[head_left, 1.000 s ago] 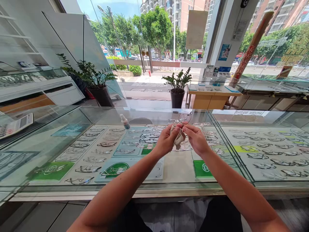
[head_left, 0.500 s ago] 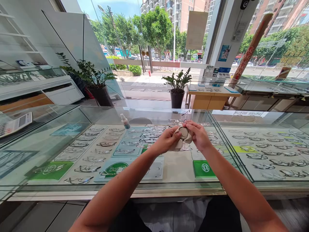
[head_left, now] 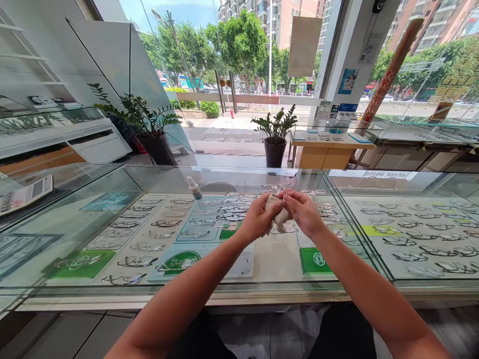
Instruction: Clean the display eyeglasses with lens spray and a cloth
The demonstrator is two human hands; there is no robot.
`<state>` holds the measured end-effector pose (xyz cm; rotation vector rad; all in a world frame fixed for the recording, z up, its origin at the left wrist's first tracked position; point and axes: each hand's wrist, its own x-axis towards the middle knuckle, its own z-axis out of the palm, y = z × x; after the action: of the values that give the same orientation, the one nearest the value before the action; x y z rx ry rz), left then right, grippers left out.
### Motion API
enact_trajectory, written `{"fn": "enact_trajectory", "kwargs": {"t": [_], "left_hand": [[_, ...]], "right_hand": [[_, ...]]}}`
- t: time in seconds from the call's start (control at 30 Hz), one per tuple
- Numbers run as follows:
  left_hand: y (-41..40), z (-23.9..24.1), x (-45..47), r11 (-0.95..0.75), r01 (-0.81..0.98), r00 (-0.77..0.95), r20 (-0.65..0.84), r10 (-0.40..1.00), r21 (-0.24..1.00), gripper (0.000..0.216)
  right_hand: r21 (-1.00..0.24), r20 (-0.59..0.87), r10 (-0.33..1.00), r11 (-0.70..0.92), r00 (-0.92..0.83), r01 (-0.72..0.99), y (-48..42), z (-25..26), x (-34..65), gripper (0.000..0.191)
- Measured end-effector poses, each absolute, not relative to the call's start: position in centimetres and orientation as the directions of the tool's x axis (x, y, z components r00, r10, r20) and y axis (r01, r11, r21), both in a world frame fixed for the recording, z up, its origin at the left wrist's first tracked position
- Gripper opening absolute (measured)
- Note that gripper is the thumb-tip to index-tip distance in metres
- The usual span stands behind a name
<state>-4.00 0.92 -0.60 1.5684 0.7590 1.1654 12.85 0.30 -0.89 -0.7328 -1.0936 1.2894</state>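
Note:
Above the glass counter [head_left: 112,189] my two hands meet over a pair of thin wire-framed glasses [head_left: 286,182]. My left hand [head_left: 258,217] is closed on a beige cleaning cloth [head_left: 279,218] that wraps part of the glasses. My right hand [head_left: 304,213] pinches the frame, with one round lens sticking up beyond my fingertips. The rest of the frame is hidden by cloth and fingers.
A small spray bottle [head_left: 194,188] stands on the glass to the left of my hands. Under the glass lie rows of display glasses [head_left: 164,223] and green signs [head_left: 317,259]. A calculator [head_left: 25,193] sits at far left. Potted plants [head_left: 276,134] stand beyond the counter.
My hands shifted the cloth over the glasses: half a second ago it bunched between both hands and hid most of the lens. Now my right hand has moved left and the lens shows again.

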Motion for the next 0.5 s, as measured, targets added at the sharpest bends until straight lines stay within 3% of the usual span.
{"fn": "enact_trajectory", "kwargs": {"t": [0.2,0.5], "left_hand": [[1.2,-0.8,-4.1,-0.363,-0.051,0.263,0.364,0.894,0.930,0.062],[2.4,-0.4,-5.5,-0.056,-0.202,0.656,0.178,0.733,0.978,0.052]], "right_hand": [[-0.920,0.236,0.970,0.202,-0.065,-0.336,0.4,-1.0,12.9,0.032],[-0.904,0.132,0.989,0.091,-0.070,-0.419,1.1,-1.0,14.0,0.027]]}}
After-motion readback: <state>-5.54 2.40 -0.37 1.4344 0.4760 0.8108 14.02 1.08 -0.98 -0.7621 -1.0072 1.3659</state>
